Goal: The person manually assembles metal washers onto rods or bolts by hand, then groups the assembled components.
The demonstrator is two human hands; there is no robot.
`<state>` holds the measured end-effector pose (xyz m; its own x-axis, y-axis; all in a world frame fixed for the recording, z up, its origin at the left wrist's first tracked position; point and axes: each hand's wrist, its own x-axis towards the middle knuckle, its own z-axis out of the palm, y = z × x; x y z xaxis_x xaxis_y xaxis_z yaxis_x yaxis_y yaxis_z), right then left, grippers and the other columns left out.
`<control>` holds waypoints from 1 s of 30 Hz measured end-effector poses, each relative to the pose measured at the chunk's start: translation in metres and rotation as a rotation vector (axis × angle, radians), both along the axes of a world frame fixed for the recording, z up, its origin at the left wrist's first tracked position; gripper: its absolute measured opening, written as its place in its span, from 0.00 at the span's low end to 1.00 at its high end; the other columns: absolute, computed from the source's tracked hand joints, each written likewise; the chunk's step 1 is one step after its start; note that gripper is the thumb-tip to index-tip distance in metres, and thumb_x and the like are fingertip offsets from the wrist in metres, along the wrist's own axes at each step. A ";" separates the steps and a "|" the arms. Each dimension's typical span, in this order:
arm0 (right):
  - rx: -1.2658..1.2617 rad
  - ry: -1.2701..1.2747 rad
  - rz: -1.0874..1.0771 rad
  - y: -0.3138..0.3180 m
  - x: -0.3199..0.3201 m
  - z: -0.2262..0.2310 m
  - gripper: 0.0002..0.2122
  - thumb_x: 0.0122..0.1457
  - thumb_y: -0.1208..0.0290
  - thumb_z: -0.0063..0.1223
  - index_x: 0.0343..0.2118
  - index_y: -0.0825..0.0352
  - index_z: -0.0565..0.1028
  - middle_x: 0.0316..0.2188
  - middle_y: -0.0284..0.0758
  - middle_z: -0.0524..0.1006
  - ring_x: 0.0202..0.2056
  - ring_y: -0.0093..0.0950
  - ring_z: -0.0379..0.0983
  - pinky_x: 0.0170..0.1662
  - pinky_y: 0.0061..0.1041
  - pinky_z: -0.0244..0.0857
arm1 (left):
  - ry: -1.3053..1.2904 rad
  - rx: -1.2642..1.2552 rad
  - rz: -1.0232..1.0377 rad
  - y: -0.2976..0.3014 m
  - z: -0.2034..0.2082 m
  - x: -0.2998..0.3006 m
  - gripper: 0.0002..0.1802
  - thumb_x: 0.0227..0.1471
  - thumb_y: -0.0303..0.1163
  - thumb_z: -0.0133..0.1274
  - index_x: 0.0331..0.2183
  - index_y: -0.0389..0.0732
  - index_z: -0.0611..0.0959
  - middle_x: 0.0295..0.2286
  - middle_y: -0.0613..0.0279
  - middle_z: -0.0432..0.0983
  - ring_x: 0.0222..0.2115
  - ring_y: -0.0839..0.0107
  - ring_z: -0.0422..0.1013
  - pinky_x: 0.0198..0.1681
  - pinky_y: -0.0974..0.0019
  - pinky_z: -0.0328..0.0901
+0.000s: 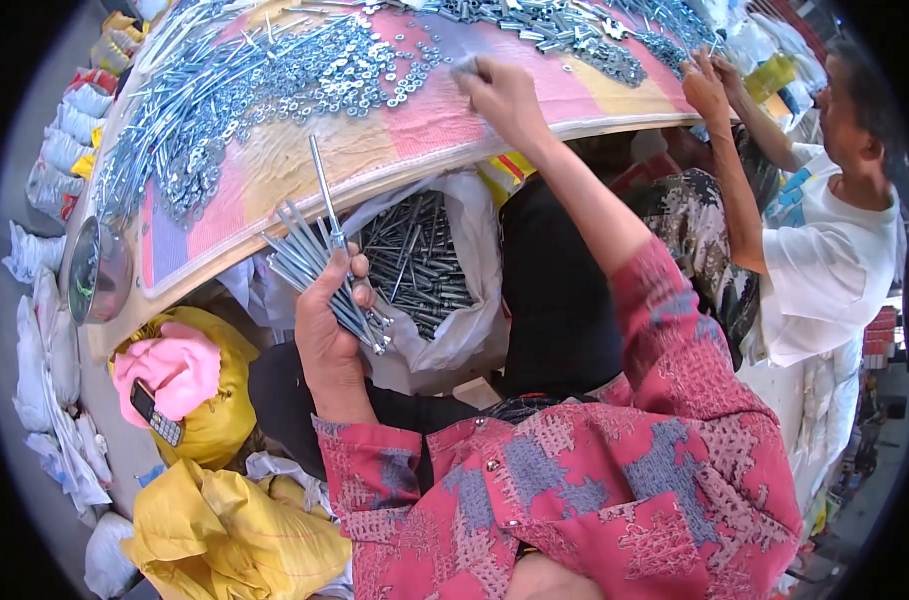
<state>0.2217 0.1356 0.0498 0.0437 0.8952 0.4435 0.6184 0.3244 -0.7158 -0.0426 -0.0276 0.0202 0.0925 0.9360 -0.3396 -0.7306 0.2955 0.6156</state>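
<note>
My left hand (326, 325) is closed round a bundle of long metal bolts (296, 262), in front of the table's near edge. One longer bolt (321, 180) stands up out of the bundle, with a nut or collar near my fingers. Over the cloth-covered table, my right hand (504, 95) is closed, its fingertips at a small grey piece that I cannot make out. Just left of it lie many loose washers and nuts (359, 75). A heap of long thin bolts (159, 125) covers the table's left side. Below the table edge, an open white sack (479, 235) holds many assembled bolts (414, 265).
Metal sleeves (549, 25) lie along the table's far side. A co-worker (824, 230) sits at the right, both hands over the table. A metal bowl (99, 270) sits at the left corner. Yellow sacks (229, 530), a pink cloth (179, 365) and a phone (154, 410) lie lower left.
</note>
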 end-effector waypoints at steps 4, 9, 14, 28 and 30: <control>0.034 -0.410 -0.280 0.071 0.007 -0.023 0.11 0.52 0.63 0.52 0.33 0.63 0.79 0.35 0.46 0.78 0.37 0.45 0.75 0.38 0.43 0.68 | -0.007 0.006 -0.004 0.002 -0.003 0.001 0.11 0.51 0.27 0.56 0.36 0.32 0.77 0.25 0.57 0.74 0.16 0.74 0.67 0.16 0.76 0.62; 0.099 -0.578 -0.300 0.086 0.013 -0.025 0.11 0.51 0.62 0.52 0.32 0.63 0.79 0.34 0.45 0.78 0.36 0.44 0.76 0.37 0.42 0.68 | -0.055 0.016 -0.066 0.009 -0.005 0.006 0.11 0.51 0.27 0.56 0.37 0.31 0.77 0.25 0.55 0.75 0.17 0.73 0.68 0.17 0.76 0.63; -0.183 0.138 0.186 0.021 -0.025 0.014 0.16 0.56 0.58 0.56 0.31 0.69 0.79 0.19 0.28 0.72 0.21 0.16 0.62 0.25 0.19 0.59 | -0.018 0.008 -0.047 0.011 -0.011 0.007 0.10 0.50 0.27 0.56 0.35 0.31 0.77 0.25 0.56 0.74 0.17 0.74 0.68 0.17 0.76 0.63; -0.309 0.140 0.500 -0.027 -0.062 0.047 0.11 0.56 0.64 0.59 0.27 0.68 0.77 0.18 0.25 0.69 0.21 0.13 0.61 0.24 0.15 0.55 | 0.051 0.076 -0.099 0.012 -0.001 0.019 0.10 0.48 0.26 0.57 0.34 0.31 0.78 0.24 0.56 0.74 0.17 0.74 0.68 0.16 0.76 0.63; -0.307 0.150 0.566 -0.031 -0.068 0.052 0.11 0.56 0.64 0.59 0.27 0.69 0.77 0.18 0.25 0.69 0.21 0.13 0.61 0.24 0.16 0.56 | 0.050 0.092 -0.109 0.012 -0.004 0.015 0.11 0.47 0.25 0.58 0.34 0.31 0.78 0.23 0.56 0.74 0.16 0.73 0.68 0.15 0.75 0.63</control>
<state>0.1539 0.1044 0.1015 -0.4292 0.8828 0.1907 0.2982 0.3378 -0.8927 -0.0280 -0.0160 0.0164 0.1809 0.9486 -0.2597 -0.6652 0.3125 0.6782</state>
